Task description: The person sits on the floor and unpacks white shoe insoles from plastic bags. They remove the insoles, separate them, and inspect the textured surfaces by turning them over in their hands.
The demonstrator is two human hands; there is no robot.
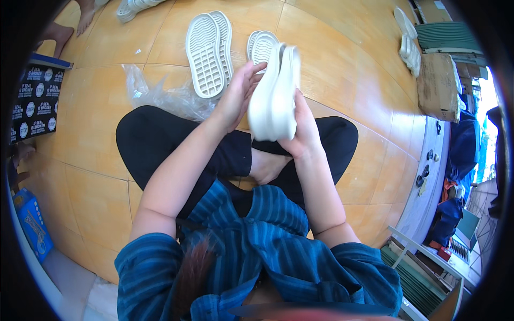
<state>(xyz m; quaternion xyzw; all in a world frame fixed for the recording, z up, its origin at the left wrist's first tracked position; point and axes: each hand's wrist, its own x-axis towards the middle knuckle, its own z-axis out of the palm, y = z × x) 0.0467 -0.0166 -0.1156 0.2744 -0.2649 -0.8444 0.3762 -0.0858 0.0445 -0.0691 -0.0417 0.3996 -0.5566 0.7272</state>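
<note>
A pair of white shoe soles [274, 99] is pressed together and tilted up over my lap. My right hand [302, 125] grips the pair from the right side and below. Beside their left edge, my left hand [241, 93] has its fingers stretched out and slightly apart. Whether those fingertips touch the soles I cannot tell. Farther off on the floor, another pair of white soles [208, 59] lies overlapped, with ribbed and grid-patterned faces up. More soles [262, 45] lie partly hidden behind the held pair.
Crumpled clear plastic [166, 96] lies on the tiled floor [342, 48] by my left knee. White soles [409, 53] rest near a cardboard box [436, 88] at right. A black printed box [35, 101] stands at left, near another person's bare feet [61, 37].
</note>
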